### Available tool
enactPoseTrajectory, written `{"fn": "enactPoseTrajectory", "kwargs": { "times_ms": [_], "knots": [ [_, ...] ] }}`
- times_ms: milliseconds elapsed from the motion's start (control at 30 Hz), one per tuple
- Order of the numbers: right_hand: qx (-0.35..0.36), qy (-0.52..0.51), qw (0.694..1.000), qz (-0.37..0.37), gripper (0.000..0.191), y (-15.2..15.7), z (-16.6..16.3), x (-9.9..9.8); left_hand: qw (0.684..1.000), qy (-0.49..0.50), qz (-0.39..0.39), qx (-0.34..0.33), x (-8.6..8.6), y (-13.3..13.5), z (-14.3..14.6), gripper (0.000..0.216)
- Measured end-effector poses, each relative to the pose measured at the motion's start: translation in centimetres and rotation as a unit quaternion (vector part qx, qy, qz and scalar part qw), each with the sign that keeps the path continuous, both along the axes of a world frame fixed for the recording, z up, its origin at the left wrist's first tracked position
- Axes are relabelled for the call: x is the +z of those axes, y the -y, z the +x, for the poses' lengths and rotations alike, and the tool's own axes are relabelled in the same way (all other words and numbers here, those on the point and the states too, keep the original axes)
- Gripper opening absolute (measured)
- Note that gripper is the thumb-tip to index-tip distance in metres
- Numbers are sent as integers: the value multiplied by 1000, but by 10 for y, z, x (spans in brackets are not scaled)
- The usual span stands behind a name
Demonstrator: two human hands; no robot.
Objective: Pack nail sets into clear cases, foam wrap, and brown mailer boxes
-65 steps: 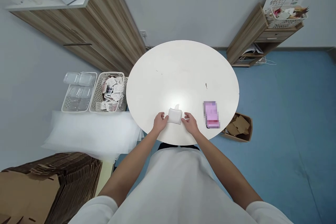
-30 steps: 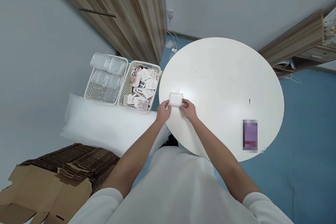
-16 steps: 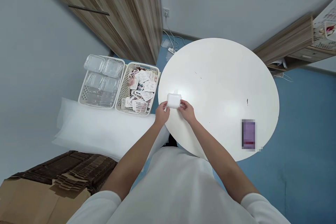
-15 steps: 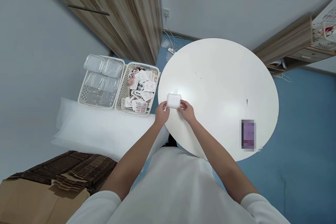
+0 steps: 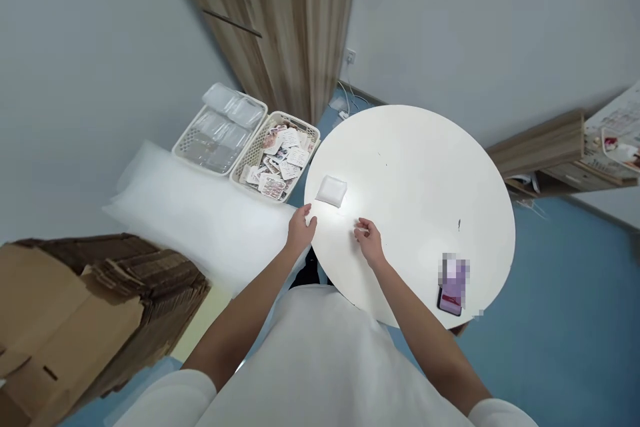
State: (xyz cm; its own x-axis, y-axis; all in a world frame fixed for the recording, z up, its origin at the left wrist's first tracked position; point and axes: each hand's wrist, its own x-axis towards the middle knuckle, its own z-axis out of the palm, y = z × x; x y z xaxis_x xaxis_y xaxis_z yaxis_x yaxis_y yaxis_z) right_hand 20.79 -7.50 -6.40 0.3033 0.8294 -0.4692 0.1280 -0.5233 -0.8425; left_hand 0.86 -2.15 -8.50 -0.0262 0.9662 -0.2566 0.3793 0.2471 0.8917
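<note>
A small white wrapped packet (image 5: 331, 191) lies flat on the round white table (image 5: 420, 173), close to its left edge. Just below the packet, my left hand (image 5: 301, 228) is over the table's edge, thumb and forefinger apart, with nothing in it. To the right and a little lower, my right hand (image 5: 370, 241) hovers with loosely curled, parted fingers and nothing visible between them. Neither hand touches the packet.
Left of the table stand a basket of printed cards (image 5: 283, 160) and a basket of clear plastic packs (image 5: 220, 130). White foam sheets (image 5: 210, 220) lie below them, with flattened cardboard boxes (image 5: 75, 320) nearer. A phone (image 5: 453, 290) rests at the table's right front.
Both hands have let go of the packet and drawn back towards me, spreading apart. The packet now lies by itself on the table. The whole view has turned and shifted.
</note>
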Motion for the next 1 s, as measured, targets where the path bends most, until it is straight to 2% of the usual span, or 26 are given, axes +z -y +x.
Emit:
{"fn": "enactPoseTrajectory", "kwargs": {
  "times_ms": [167,300,400,533,667,800,900,1000],
  "knots": [
    [97,-30,995,7,33,29,1,-4,999,16,-52,1,19,71,-15,35],
    [235,-32,971,24,29,38,-26,-9,995,-25,-100,-10,43,136,-44,38],
    [356,-39,933,45,29,41,-62,-6,991,-70,-115,9,60,177,-73,45],
    [511,-11,856,83,28,39,-117,10,982,-132,-98,92,78,219,-114,46],
    [624,45,763,161,29,32,-173,34,960,-202,-54,185,91,246,-163,42],
    [658,120,699,252,34,25,-238,61,929,-266,-5,257,106,260,-221,40],
    [655,156,682,287,36,22,-292,81,915,-313,7,254,116,261,-261,40],
    [635,189,692,287,36,22,-343,95,901,-374,-4,219,119,253,-293,41]
  ]
}}
